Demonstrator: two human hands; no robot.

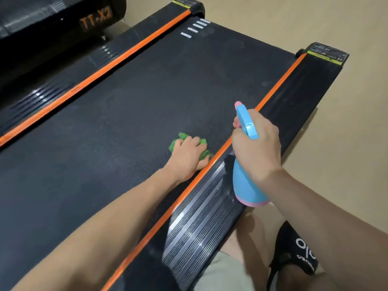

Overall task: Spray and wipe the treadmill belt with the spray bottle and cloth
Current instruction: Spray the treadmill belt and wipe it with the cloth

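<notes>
your left hand (pixel 190 153) pressed down on crumpled green cloth (pixel 202 143), fingers curled over it, on black textured treadmill belt (pixel 130 114) just beside right orange stripe (pixel 273 89). your right hand (pixel 257 148) gripped neck of light blue plastic spray bottle with pink base (pixel 244 185), held above ribbed black side rail (pixel 201 223), nozzle toward belt.

Belt (pixel 136 97): runs from near left to far right, between two side rails.
Cloth (pixel 202 148): on the belt, under my left hand (pixel 189 154), just beside the right rail (pixel 201 217).
Spray bottle (pixel 245 181): in my right hand (pixel 256 148), above the right rail, right of the cloth.
Floor (pixel 346 143): right of the treadmill.
</notes>
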